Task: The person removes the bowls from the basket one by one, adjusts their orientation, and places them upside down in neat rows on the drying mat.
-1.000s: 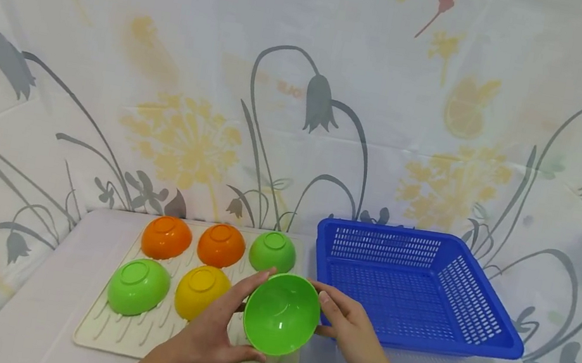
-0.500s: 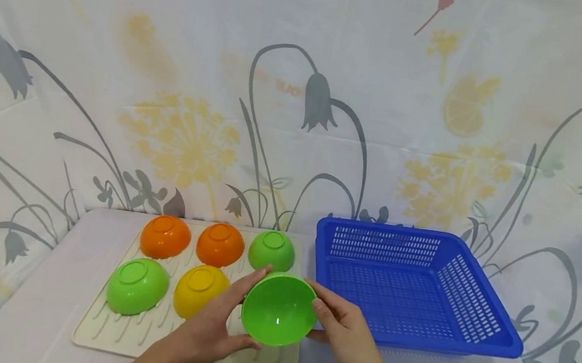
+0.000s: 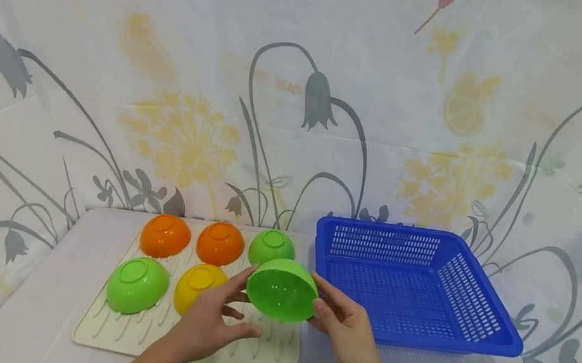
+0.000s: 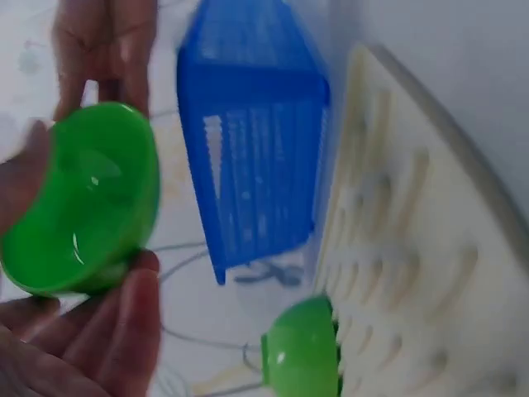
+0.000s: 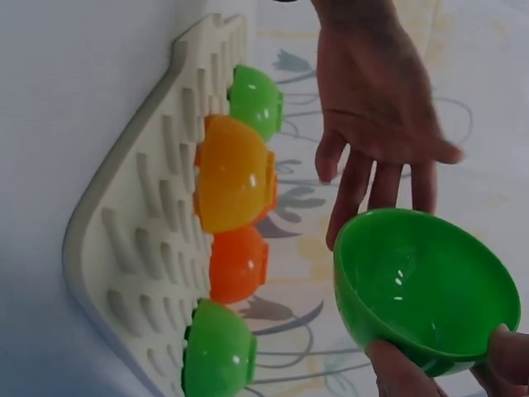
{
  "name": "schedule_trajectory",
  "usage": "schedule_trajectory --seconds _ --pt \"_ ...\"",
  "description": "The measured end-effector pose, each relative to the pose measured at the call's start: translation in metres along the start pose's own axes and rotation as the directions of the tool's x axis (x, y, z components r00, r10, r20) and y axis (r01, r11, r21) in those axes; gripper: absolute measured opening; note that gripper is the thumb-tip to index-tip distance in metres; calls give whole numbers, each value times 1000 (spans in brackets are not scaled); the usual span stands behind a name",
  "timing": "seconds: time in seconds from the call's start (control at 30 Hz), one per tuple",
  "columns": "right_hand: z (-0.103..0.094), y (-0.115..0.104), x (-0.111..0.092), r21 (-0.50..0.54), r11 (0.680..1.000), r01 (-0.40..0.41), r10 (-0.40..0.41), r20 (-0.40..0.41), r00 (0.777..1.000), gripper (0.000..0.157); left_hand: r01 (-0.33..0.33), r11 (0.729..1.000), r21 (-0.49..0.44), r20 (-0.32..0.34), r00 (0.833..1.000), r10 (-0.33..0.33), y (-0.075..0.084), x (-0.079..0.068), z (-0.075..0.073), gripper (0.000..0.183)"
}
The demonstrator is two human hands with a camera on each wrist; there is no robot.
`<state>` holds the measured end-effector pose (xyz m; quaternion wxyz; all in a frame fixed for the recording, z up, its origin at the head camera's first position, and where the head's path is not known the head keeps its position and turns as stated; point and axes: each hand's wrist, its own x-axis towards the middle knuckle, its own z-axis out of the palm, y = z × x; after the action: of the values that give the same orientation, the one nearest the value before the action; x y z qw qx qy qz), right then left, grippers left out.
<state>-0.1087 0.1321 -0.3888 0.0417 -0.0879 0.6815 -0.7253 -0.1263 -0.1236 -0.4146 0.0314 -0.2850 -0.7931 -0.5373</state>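
Note:
A green bowl (image 3: 281,295) is held above the front right of the cream drying mat (image 3: 126,337), its hollow side tipped toward me. My right hand (image 3: 354,336) pinches its right rim, thumb over the edge and fingers behind. At the opposite side, fingertips of my left hand (image 3: 204,321) touch the bowl, with the fingers extended and the thumb standing away from it. In the right wrist view, the bowl's shiny inside (image 5: 421,289) shows, and the left palm (image 5: 376,99) faces the camera. Closest to the left hand on the mat is an upturned yellow bowl (image 3: 195,287), partly covered by it.
Also upside down on the mat are two orange bowls (image 3: 165,236), a green bowl (image 3: 137,285) at front left and another green bowl (image 3: 272,246) at back right. To the right stands a blue plastic basket (image 3: 415,305). A flower-printed curtain (image 3: 305,94) hangs behind the table.
The held bowl has risen slightly and turned its opening downward, showing more of its outside. My left thumb has come away from its rim; my right hand keeps its grip.

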Motion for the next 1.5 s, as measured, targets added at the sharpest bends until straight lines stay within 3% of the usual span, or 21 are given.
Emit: schedule_trajectory --seconds 0.07,0.13,0.27,0.47,0.57,0.73,0.87,1.03,1.13,1.27,1.37,1.5 --pt "2 3 -1 -28 999 28 -28 -9 1000 42 116 980 -161 63 992 -107 1 -1 -2 81" --pt "4 6 -3 -70 995 70 -71 -12 997 41 208 935 -288 115 976 -182 3 -1 -5 72" --pt "5 12 -6 -166 970 175 -179 -10 984 40 296 857 -421 178 954 -242 5 0 -9 65" --pt "3 20 -9 -316 885 341 -343 52 938 39 363 797 -482 228 931 -285 8 3 -11 64" --pt "2 22 -9 -323 856 404 -397 90 913 39 400 777 -485 239 916 -322 11 2 -10 63" --pt "2 24 -8 -297 838 457 -433 148 889 37 430 763 -484 225 903 -366 15 1 -10 59" --pt "3 26 -7 -275 861 428 -398 161 903 36 444 753 -486 191 895 -404 13 -1 -10 59" --pt "6 27 -6 -158 955 251 -227 156 961 45 406 763 -503 116 907 -406 8 -2 -9 60" --pt "10 28 -5 -96 990 108 -91 163 982 53 358 778 -517 67 923 -380 4 -4 -7 60" --pt "15 28 -3 -28 999 -19 23 178 984 61 271 816 -510 19 952 -304 -2 -6 -3 63" --pt "18 31 -1 -6 999 -40 40 174 984 68 217 862 -458 4 970 -243 -6 -8 1 67" --pt "21 36 0 -4 999 -52 52 154 987 76 215 923 -319 25 975 -219 -11 -9 2 76"
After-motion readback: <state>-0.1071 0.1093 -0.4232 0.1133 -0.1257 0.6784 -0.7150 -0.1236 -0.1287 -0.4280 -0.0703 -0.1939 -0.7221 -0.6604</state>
